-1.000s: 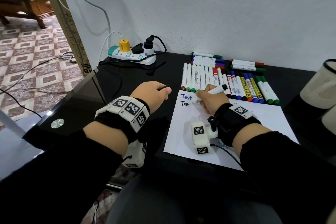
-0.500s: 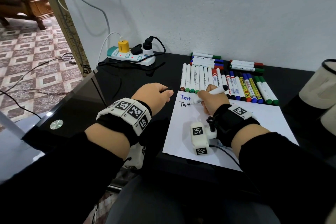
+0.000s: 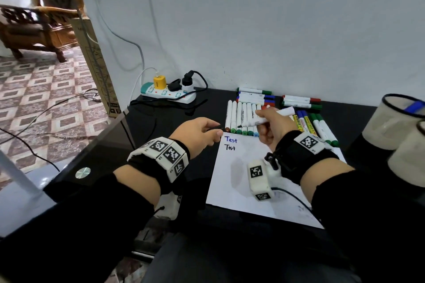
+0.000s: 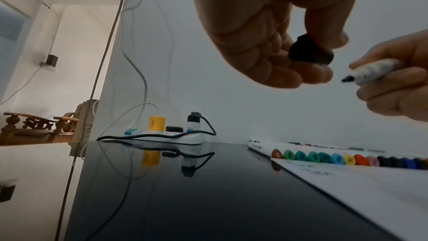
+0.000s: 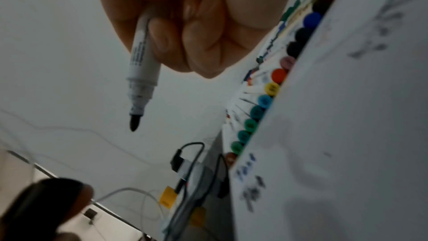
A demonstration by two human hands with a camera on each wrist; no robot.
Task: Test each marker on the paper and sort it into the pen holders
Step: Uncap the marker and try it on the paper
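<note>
The right hand (image 3: 268,127) is raised above the far edge of the paper (image 3: 257,181), its fingers curled round the barrel of an uncapped black marker (image 3: 264,119). The marker lies nearly level, its dark tip pointing left towards the left hand (image 3: 197,133); in the right wrist view the bare black tip (image 5: 133,125) hangs clear of everything. The left hand's grip pinches the marker's black cap (image 4: 310,53) between thumb and fingertips, held in the air just to the left of the tip, the two not touching.

The paper lies on the black glossy desk (image 3: 165,122) in front of the person. At its far left corner stand two written words, "Test" in blue (image 3: 230,139) and "Test" in black (image 3: 230,147) just below it.

Along the far edge of the paper a row of capped markers (image 3: 241,117) lies side by side, cap ends near the sheet: brown at the left, then greens, light blue, yellow, orange, pink and darker colours further right, as the left wrist view shows. More markers (image 3: 299,101) lie crosswise behind the row, close to the wall.

At the right edge of the desk stand two pale mesh pen holders (image 3: 388,126); the far one has a blue-capped marker (image 3: 414,107) in it. A white power strip (image 3: 167,94) with plugs lies at the far left of the desk, against the wall.
</note>
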